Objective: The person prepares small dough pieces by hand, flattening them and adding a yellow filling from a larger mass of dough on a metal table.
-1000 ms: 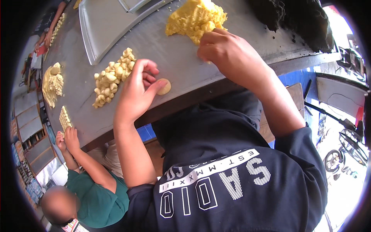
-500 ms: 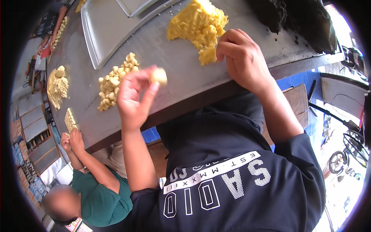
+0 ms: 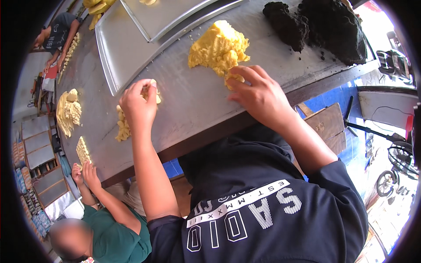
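Note:
My right hand is at the near tip of a rough lump of yellow dough, its thumb and fingers closed on a small piece there. Over a pile of small pale dough balls hangs my left hand, fingers curled and thumb raised toward the index finger. A tiny pale spot shows at the thumb tip; whether it is dough or nail I cannot make out. The hand hides much of the pile, though some balls show beyond the thumb.
Metal trays lie across the far side of the table. A black crumbly mass is at the far right. Leftward, a co-worker in a green shirt handles dough near another dough mound. A second person works at far left.
My left hand, which held a dough ball out in front of the pile, has drawn back over the pile. My right hand has closed on the dough's near tip. The view has shifted.

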The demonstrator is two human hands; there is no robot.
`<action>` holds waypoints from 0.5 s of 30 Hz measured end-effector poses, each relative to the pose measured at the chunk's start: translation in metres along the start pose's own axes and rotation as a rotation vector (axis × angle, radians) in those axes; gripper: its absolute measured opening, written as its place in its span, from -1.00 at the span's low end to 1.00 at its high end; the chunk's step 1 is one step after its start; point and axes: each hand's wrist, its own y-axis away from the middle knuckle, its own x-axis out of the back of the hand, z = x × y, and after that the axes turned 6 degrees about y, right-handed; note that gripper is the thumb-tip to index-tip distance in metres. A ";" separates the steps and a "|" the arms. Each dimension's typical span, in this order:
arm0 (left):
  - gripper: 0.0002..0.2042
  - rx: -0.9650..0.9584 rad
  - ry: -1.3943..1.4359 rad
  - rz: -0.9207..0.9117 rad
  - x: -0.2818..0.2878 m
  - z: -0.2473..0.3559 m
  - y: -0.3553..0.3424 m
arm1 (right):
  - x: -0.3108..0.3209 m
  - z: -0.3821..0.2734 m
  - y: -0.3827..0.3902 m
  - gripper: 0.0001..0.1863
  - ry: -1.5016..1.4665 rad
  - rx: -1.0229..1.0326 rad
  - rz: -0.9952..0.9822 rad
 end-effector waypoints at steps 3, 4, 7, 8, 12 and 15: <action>-0.84 0.076 0.322 0.215 0.000 -0.003 0.004 | -0.001 0.000 -0.001 -0.76 -0.023 -0.029 -0.002; -0.84 0.075 0.325 0.212 0.003 0.001 0.007 | -0.001 0.001 -0.006 -0.76 -0.023 -0.034 0.037; -0.80 -0.142 0.325 0.545 0.005 0.021 0.025 | 0.004 0.005 -0.013 -0.80 -0.005 -0.090 0.051; -0.80 -0.142 0.322 0.543 0.005 0.027 0.033 | 0.005 0.010 -0.015 -0.82 0.055 -0.062 -0.005; -0.79 -0.144 0.335 0.375 -0.001 0.033 0.068 | -0.001 0.002 -0.024 -0.91 0.127 0.061 -0.076; -0.69 -0.219 0.153 0.098 -0.014 0.034 0.079 | -0.007 -0.003 -0.028 -0.91 0.174 0.092 -0.048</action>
